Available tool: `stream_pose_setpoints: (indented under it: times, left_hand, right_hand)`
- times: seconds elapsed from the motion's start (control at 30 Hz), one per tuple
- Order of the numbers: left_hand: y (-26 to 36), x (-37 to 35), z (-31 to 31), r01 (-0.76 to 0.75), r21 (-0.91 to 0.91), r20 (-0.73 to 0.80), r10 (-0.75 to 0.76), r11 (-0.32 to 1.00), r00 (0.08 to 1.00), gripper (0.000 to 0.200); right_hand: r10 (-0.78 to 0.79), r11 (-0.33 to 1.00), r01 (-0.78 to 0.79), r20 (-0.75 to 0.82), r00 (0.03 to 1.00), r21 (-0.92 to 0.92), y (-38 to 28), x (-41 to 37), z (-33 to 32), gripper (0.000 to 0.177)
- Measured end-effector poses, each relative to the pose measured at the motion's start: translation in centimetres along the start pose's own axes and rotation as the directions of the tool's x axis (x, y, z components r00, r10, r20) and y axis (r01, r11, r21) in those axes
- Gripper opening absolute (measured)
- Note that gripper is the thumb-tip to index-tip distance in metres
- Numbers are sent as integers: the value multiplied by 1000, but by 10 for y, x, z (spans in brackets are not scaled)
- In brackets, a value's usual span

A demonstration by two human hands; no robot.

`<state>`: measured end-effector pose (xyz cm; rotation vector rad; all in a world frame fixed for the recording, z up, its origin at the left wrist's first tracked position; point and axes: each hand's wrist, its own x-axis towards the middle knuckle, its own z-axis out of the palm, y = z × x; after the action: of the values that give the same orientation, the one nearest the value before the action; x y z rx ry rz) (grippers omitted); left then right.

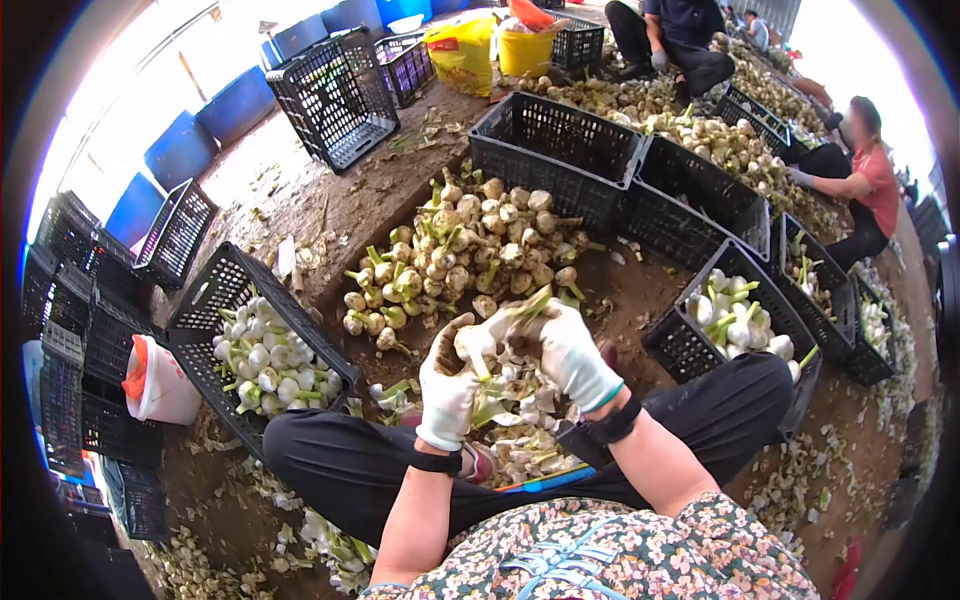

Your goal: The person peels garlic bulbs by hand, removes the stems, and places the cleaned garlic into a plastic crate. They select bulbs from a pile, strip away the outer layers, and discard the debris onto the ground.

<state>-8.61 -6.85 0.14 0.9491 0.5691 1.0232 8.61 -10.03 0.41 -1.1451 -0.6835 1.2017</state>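
My left hand [448, 385], in a soiled white glove, is closed around a garlic bulb [476, 343] above my lap. In a matching glove, my right hand [578, 355] pinches the green stem [532, 303] or loose skin at the bulb's upper side; which of the two is partly hidden by the fingers. Peeled skins [515, 400] lie on the ground below both hands. Just beyond them is a heap of unpeeled garlic [465, 250] with dirty skins and short stems.
Cleaned white bulbs fill a black crate [190, 320] at my left and partly fill another crate [665, 345] at my right. More black crates [560, 135] stand ahead. Two seated people [690, 40] [875, 190] are beside garlic heaps. A white bucket [165, 385] stands far left.
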Motion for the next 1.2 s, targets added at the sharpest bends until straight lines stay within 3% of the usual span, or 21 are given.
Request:
stream_pose_setpoints:
  times: [0.03,0.07,0.1,0.13,0.17,0.2,0.3,0.37,0.4,0.43,0.5,0.57,0.63,0.7,0.73,0.8,0.87,0.97,1.1,1.17,1.2]
  left_hand:
    - [3,0,1,64,-98,32,-61,993,998,56]
    - [5,0,0,72,-102,57,-66,992,996,57]
    - [5,-1,-1,66,-101,53,-61,993,997,57]
    - [3,0,-3,62,-94,29,-59,994,998,58]
    - [-1,1,-5,62,-88,6,-62,994,998,59]
    - [-7,2,-9,37,83,-16,-36,996,999,67]
    - [-11,-1,-15,69,113,65,-77,991,995,71]
    - [-12,3,-14,69,128,113,-84,989,990,74]
    - [-12,3,-13,-32,267,130,-3,963,992,74]
    - [-12,2,-12,-130,399,155,73,908,985,75]
    - [-14,-1,-13,-141,418,151,84,898,985,75]
    - [-13,-4,-11,-179,510,178,101,842,979,75]
    - [-14,-3,-11,-165,487,168,94,858,981,71]
    - [-16,-1,-13,-38,93,49,34,995,998,66]
    - [-14,1,-13,-16,94,19,14,995,1000,60]
    - [-24,4,-17,-86,118,-92,97,989,991,54]
    - [-31,5,-18,-107,104,-137,121,989,983,51]
    - [-34,5,-23,-64,126,-219,91,990,972,39]
    - [-32,10,-31,-133,204,-158,167,970,973,19]
    - [-29,12,-32,-19,-145,-293,-25,989,956,19]
    - [-29,11,-33,-17,-145,-299,-27,989,954,19]
  right_hand:
    - [154,945,-131,-55,987,300,-5,1,-7,20]
    - [216,945,-171,-139,966,279,9,13,-26,21]
    - [41,878,-137,-213,976,-459,25,32,-46,27]
    - [-288,589,72,-125,949,-805,41,34,-55,30]
    - [-527,137,190,90,845,-972,52,31,-60,32]
    - [-423,273,256,123,898,-927,26,21,-45,34]
    - [-187,569,388,345,920,-725,-40,-3,1,26]
    - [-260,334,562,500,826,-756,-44,-5,14,24]
    - [-240,235,567,518,821,-790,-48,-6,19,19]
    - [-238,235,566,518,822,-790,-50,-5,23,19]
    - [-62,35,536,534,843,-843,-51,-3,29,22]
    - [-62,12,544,542,838,-839,-47,-3,30,25]
    - [-124,39,520,513,850,-853,-44,-2,31,25]
    - [-204,113,478,451,869,-871,-32,4,25,24]
    - [-279,191,441,382,881,-877,-25,9,22,24]
    - [-278,294,395,317,906,-870,-9,13,22,23]
    - [-201,469,279,206,958,-838,4,11,25,22]
    - [-217,499,285,200,955,-818,9,12,27,21]
    - [-285,347,362,271,919,-865,16,23,19,22]
    - [-280,380,302,203,938,-874,15,26,15,22]
    - [-271,415,239,132,953,-878,17,25,15,22]
